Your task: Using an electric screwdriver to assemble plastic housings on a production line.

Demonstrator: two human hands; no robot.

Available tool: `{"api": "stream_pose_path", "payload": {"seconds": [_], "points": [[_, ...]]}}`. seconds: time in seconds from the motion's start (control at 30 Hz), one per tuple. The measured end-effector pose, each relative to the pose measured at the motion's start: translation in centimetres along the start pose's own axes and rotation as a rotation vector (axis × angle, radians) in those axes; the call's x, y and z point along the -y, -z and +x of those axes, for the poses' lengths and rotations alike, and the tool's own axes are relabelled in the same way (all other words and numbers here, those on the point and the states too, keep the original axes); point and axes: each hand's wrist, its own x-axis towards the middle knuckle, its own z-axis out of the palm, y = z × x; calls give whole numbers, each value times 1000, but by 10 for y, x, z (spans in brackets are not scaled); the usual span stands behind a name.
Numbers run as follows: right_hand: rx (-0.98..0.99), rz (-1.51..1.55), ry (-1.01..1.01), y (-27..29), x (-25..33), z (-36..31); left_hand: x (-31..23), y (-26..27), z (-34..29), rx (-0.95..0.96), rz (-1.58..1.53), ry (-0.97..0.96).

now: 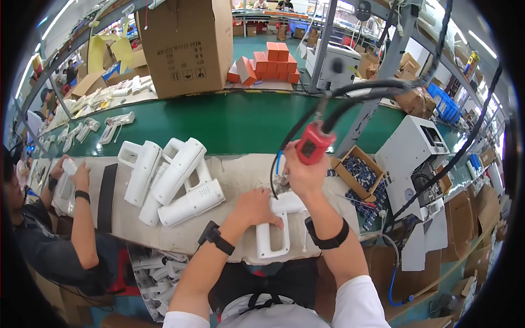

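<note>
My right hand (pixel 307 174) grips a red power screwdriver (pixel 314 143) that hangs upright from a dark cable. Below it, a white plastic housing with a loop handle (pixel 264 239) lies on the worktop. My left hand (pixel 255 206) grips this housing, thumb by the handle and fingers over its far end. The screwdriver's tip is hidden behind my right hand. Left of my hands lies a pile of similar white housings (pixel 179 169), several of them overlapping.
At the right are an open cardboard box of small dark parts (pixel 358 174) and a grey-white machine (pixel 407 156). A green conveyor belt (pixel 246 123) runs beyond the worktop, with a large carton (pixel 186 49) and orange boxes (pixel 268 66) behind. A co-worker's arm (pixel 82 229) is at left.
</note>
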Motion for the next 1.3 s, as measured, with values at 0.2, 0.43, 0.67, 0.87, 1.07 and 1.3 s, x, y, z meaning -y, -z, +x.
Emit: {"api": "stream_pose_path", "payload": {"seconds": [0.2, 0.43, 0.67, 0.87, 1.07, 1.3], "points": [[-57, 133, 46, 6, 78, 0, 23, -1, 24, -109, -120, 5], [-66, 55, -54, 7, 28, -13, 24, -5, 23, -151, -81, -30], [33, -67, 2, 9, -6, -13, 25, -18, 23, -356, -195, -92], [-51, 111, 32, 15, 62, -4, 33, -40, -7, -360, -534, 112], [-88, 112, -2, 3, 52, 4, 0, -68, -6, -240, -453, 97], [-76, 106, -7, 7, 29, 4, -6, -72, -7, -295, -485, 41]]}}
